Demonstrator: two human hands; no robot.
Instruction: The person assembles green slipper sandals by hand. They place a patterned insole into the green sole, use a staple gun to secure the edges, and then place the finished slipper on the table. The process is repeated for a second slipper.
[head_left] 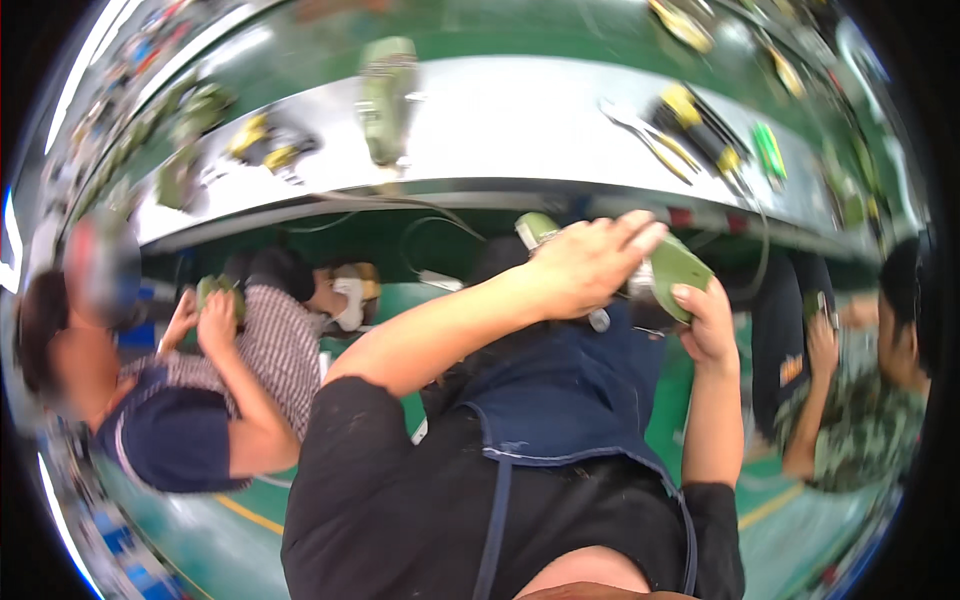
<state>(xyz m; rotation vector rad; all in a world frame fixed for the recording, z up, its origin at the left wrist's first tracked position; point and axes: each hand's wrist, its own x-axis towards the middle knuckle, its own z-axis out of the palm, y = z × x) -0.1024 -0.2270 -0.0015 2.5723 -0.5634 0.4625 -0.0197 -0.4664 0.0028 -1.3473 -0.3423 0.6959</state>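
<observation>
An olive-green shoe (682, 272), long and sole-like, is held across my lap just below the bench edge. My right hand (710, 325) grips its wide right end, thumb on top and fingers underneath. My left hand (590, 268) lies over its middle with the fingers bent down onto it, which hides much of the surface. A narrow green end (536, 230) with a pale patch shows beyond my left wrist; I cannot tell if it is the same piece. Below my left hand is a small silvery round part (599, 320).
The white bench (490, 120) ahead carries another green shoe (388, 110), yellow-handled pliers (655, 140), a black-and-yellow tool (700, 125), a bright green item (769, 152) and black-and-yellow things (270, 142). Co-workers sit on my left (190, 400) and right (860, 400). A cable (765, 240) hangs down.
</observation>
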